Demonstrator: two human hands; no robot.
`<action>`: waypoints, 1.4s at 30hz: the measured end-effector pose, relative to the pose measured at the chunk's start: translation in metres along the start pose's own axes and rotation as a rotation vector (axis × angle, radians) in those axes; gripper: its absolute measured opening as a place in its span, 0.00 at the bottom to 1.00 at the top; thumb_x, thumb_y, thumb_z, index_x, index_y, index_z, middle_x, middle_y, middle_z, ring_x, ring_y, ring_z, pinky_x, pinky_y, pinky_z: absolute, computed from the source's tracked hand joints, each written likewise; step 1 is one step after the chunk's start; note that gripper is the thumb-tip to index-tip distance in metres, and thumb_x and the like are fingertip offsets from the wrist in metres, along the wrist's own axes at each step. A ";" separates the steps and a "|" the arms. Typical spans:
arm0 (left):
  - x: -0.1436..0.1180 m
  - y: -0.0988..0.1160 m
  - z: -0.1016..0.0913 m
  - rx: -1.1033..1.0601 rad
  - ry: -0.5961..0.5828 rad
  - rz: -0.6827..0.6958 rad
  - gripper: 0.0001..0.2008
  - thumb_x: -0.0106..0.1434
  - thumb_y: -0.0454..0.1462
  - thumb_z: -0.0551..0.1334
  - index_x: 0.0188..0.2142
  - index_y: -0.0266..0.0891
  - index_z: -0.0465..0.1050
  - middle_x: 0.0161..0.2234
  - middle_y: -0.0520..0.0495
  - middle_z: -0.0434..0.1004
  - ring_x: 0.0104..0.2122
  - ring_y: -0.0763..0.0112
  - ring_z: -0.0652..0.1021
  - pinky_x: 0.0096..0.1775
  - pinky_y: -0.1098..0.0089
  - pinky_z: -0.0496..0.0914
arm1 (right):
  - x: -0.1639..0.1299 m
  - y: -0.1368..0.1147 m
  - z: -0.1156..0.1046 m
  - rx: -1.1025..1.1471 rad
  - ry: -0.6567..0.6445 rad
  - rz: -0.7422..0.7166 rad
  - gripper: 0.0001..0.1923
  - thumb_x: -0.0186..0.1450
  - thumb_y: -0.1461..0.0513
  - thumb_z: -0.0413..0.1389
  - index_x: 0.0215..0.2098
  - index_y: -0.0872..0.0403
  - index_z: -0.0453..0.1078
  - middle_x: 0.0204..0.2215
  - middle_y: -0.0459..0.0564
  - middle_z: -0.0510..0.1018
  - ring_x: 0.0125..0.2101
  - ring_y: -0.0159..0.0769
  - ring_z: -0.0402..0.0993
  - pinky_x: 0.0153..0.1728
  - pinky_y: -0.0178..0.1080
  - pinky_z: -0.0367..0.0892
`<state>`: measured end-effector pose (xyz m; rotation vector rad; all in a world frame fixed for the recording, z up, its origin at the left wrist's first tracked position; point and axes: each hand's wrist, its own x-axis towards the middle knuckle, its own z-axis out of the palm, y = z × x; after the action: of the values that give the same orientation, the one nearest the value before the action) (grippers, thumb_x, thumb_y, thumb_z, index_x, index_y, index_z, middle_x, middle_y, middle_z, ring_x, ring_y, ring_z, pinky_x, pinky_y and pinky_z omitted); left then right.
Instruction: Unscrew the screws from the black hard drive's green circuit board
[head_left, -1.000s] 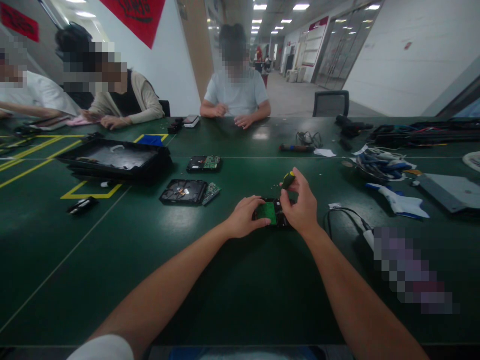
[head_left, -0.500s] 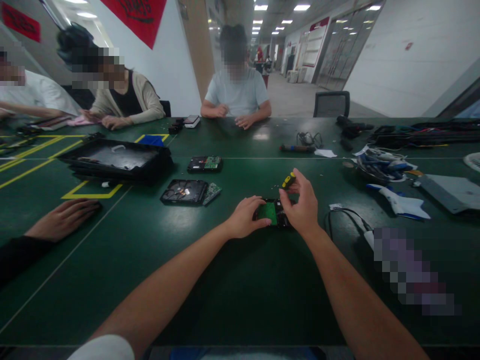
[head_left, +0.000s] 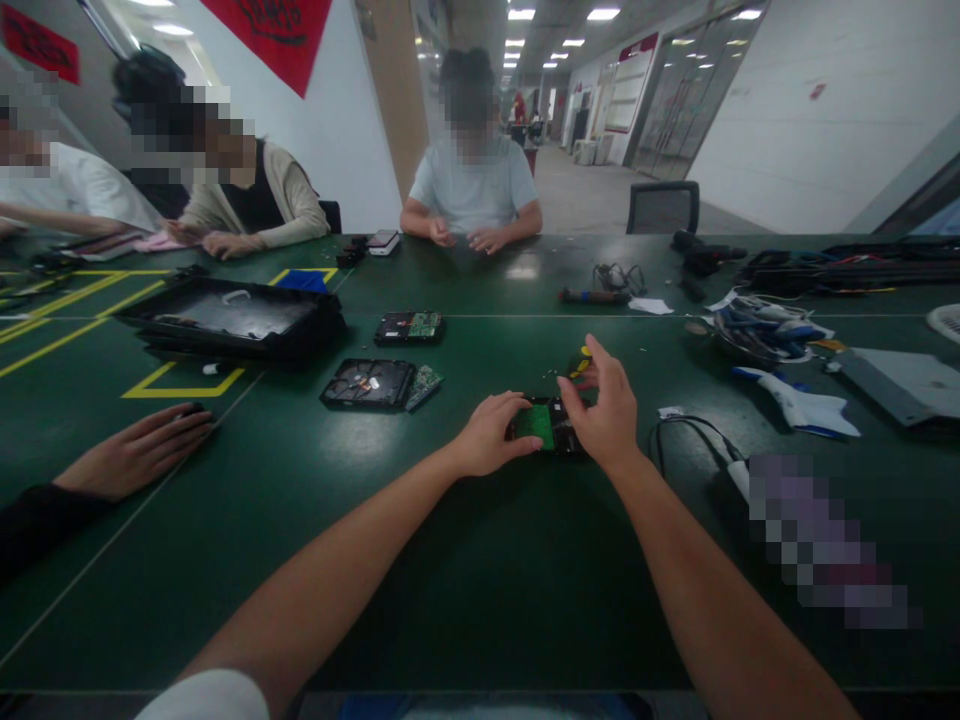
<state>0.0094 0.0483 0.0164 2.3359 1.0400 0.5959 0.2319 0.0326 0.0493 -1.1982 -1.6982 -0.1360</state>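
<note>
A hard drive (head_left: 538, 424) with a green circuit board lies on the table in front of me. My left hand (head_left: 491, 434) grips its left end, thumb on the near edge and fingers along the far edge. Above its right end, my right hand (head_left: 609, 412) is closed around a yellow-and-black screwdriver (head_left: 581, 360); the fingers partly cover the handle, and the tip is hidden. Several tiny pale bits, perhaps screws, lie just beyond the drive. To the left rest a second hard drive (head_left: 369, 384), a loose circuit board (head_left: 424, 388) touching it, and a third drive (head_left: 409, 327) behind.
Stacked black trays (head_left: 232, 315) stand at the left, near a co-worker's hand (head_left: 139, 450). A pixelated object (head_left: 825, 540) with a cable lies right. Beyond it are a white-and-blue glove (head_left: 799, 402), a filled bowl (head_left: 765, 330) and a grey metal case (head_left: 904, 382). Other people sit opposite.
The screwdriver handle has turned and is more covered by my right fingers. My left hand and the drive stay put. At the left, the co-worker's hand has slid slightly right.
</note>
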 end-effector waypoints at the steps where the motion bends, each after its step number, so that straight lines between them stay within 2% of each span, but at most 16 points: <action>1: 0.000 0.000 0.000 0.000 -0.001 0.000 0.34 0.64 0.55 0.65 0.64 0.43 0.65 0.67 0.37 0.65 0.68 0.46 0.64 0.66 0.44 0.60 | 0.000 0.000 0.000 0.000 -0.003 -0.004 0.34 0.70 0.56 0.57 0.72 0.46 0.53 0.53 0.57 0.75 0.40 0.42 0.78 0.43 0.52 0.81; 6: 0.000 0.000 0.000 -0.003 -0.005 -0.004 0.34 0.64 0.56 0.65 0.64 0.43 0.65 0.67 0.37 0.65 0.68 0.47 0.64 0.66 0.45 0.60 | 0.000 0.000 -0.001 0.007 -0.013 -0.006 0.34 0.71 0.59 0.55 0.73 0.47 0.51 0.53 0.58 0.75 0.42 0.43 0.78 0.47 0.53 0.80; 12: 0.000 -0.002 0.003 0.010 0.023 0.006 0.34 0.63 0.55 0.66 0.63 0.43 0.66 0.66 0.37 0.67 0.67 0.48 0.66 0.66 0.46 0.61 | 0.000 -0.001 0.000 -0.013 0.010 0.010 0.35 0.69 0.57 0.58 0.71 0.47 0.54 0.50 0.56 0.75 0.38 0.42 0.76 0.43 0.52 0.80; 17: 0.000 -0.001 0.002 0.018 0.010 0.006 0.34 0.64 0.56 0.65 0.64 0.43 0.65 0.66 0.37 0.66 0.67 0.48 0.65 0.66 0.46 0.61 | 0.000 -0.002 -0.001 0.018 -0.009 0.004 0.35 0.70 0.59 0.55 0.73 0.47 0.50 0.52 0.57 0.74 0.41 0.43 0.77 0.45 0.53 0.80; 23: 0.000 0.000 0.000 0.015 -0.004 -0.006 0.35 0.64 0.56 0.65 0.64 0.43 0.65 0.67 0.37 0.65 0.68 0.48 0.64 0.67 0.46 0.60 | 0.000 -0.002 -0.001 0.006 0.000 0.006 0.35 0.69 0.57 0.58 0.71 0.46 0.54 0.50 0.56 0.74 0.39 0.42 0.77 0.45 0.53 0.80; 27: 0.000 0.001 0.000 0.013 -0.001 -0.006 0.34 0.64 0.56 0.64 0.64 0.43 0.65 0.67 0.37 0.65 0.68 0.48 0.65 0.66 0.46 0.60 | -0.001 0.000 0.001 0.027 -0.020 0.007 0.36 0.70 0.60 0.55 0.73 0.46 0.50 0.53 0.57 0.74 0.41 0.43 0.78 0.48 0.54 0.79; 33: 0.000 0.000 0.001 0.013 0.009 -0.003 0.34 0.64 0.56 0.65 0.63 0.44 0.66 0.66 0.37 0.66 0.68 0.47 0.65 0.66 0.45 0.60 | 0.000 -0.001 0.000 -0.008 -0.001 0.014 0.34 0.69 0.56 0.58 0.71 0.47 0.54 0.51 0.56 0.74 0.38 0.42 0.77 0.43 0.52 0.80; 38: 0.000 0.001 0.000 0.014 0.007 0.006 0.33 0.64 0.56 0.65 0.63 0.43 0.66 0.66 0.37 0.66 0.68 0.48 0.65 0.66 0.46 0.61 | -0.001 -0.001 0.002 0.034 -0.020 0.013 0.35 0.71 0.58 0.55 0.73 0.48 0.49 0.52 0.58 0.74 0.42 0.44 0.78 0.45 0.52 0.80; 42: 0.000 0.000 0.001 0.014 0.008 -0.001 0.34 0.64 0.55 0.65 0.63 0.43 0.66 0.66 0.37 0.66 0.68 0.47 0.65 0.66 0.45 0.60 | -0.001 0.001 0.002 0.023 -0.001 0.023 0.35 0.70 0.56 0.56 0.72 0.47 0.51 0.55 0.58 0.73 0.41 0.44 0.78 0.43 0.52 0.80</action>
<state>0.0102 0.0481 0.0163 2.3469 1.0525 0.6002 0.2313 0.0338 0.0470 -1.2000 -1.6821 -0.1016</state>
